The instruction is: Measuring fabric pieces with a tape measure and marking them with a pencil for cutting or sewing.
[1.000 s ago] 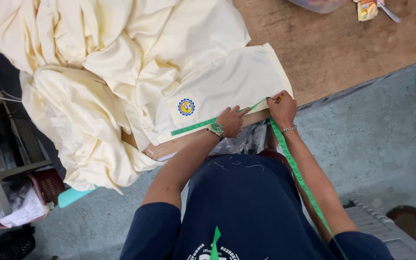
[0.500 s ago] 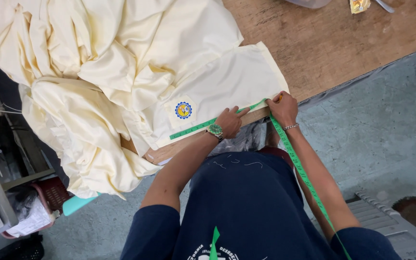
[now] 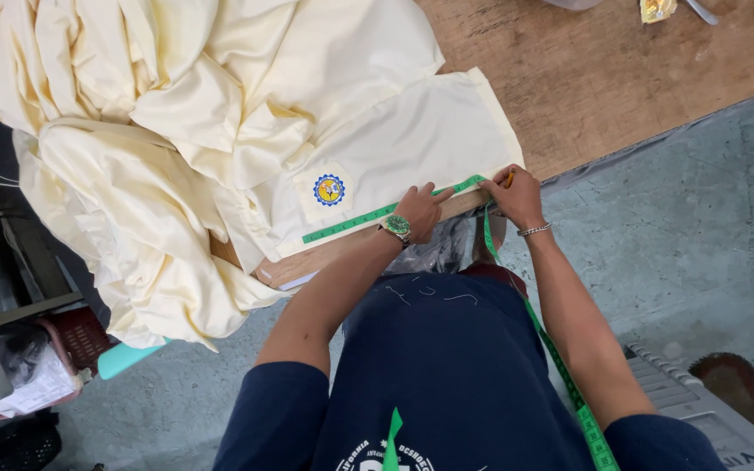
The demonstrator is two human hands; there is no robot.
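Two hands are kept busy on a green measuring tape (image 3: 377, 214), which is laid flat along the near edge of a pale yellow garment piece (image 3: 412, 144) on the wooden table (image 3: 604, 78); the left hand (image 3: 419, 209) is pressed onto the tape with fingers spread flat, a green-faced watch (image 3: 396, 227) worn on its wrist. The right hand (image 3: 515, 196) is pinched shut on the tape's corner and an orange pencil (image 3: 509, 177); a round badge (image 3: 329, 189) is stitched just beyond the tape, and more yellow cloth (image 3: 133, 131) is heaped to the left.

Even, soft daylight; sharp focus, faint shadows.
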